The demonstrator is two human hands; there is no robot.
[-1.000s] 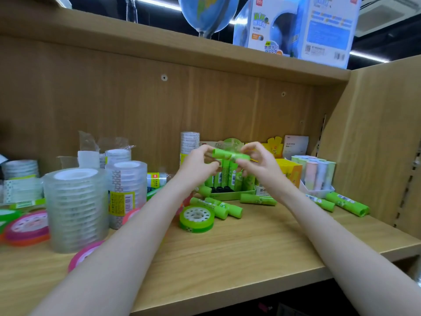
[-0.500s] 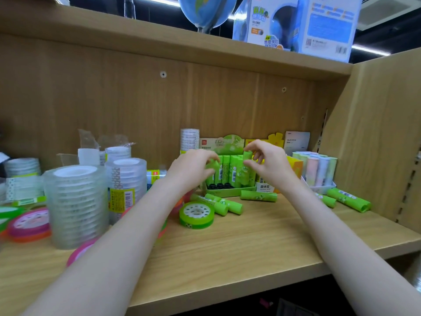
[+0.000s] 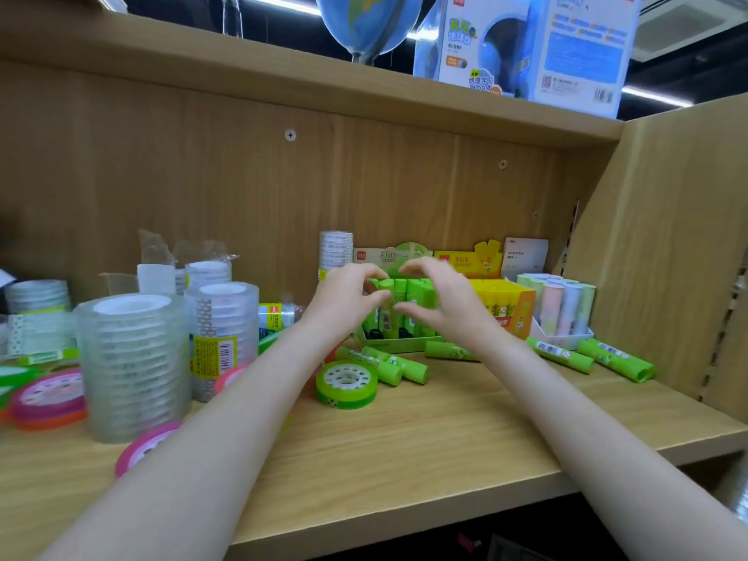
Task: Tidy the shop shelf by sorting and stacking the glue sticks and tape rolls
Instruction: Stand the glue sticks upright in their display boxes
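A green display box (image 3: 398, 345) at the back of the shelf holds upright green glue sticks. Both hands meet over it. My left hand (image 3: 344, 301) pinches the top of one upright green glue stick (image 3: 385, 301), and my right hand (image 3: 441, 305) curls over the same stick with its thumb against it. Loose green glue sticks lie flat in front of the box (image 3: 390, 364), under my right wrist (image 3: 447, 351) and at the right (image 3: 617, 360). A green tape roll (image 3: 347, 384) lies flat near the box. Tall stacks of clear tape rolls (image 3: 133, 366) stand at the left.
A yellow glue stick box (image 3: 508, 303) and a white tray of pastel sticks (image 3: 562, 307) stand to the right of the green box. Pink tape rolls (image 3: 48, 398) lie at the far left. The upper shelf board (image 3: 364, 95) hangs overhead, and a side wall (image 3: 668, 244) closes the right.
The glue stick held level between both hands was turned upright and lowered into the green box. Both hands moved back and closer together over it.
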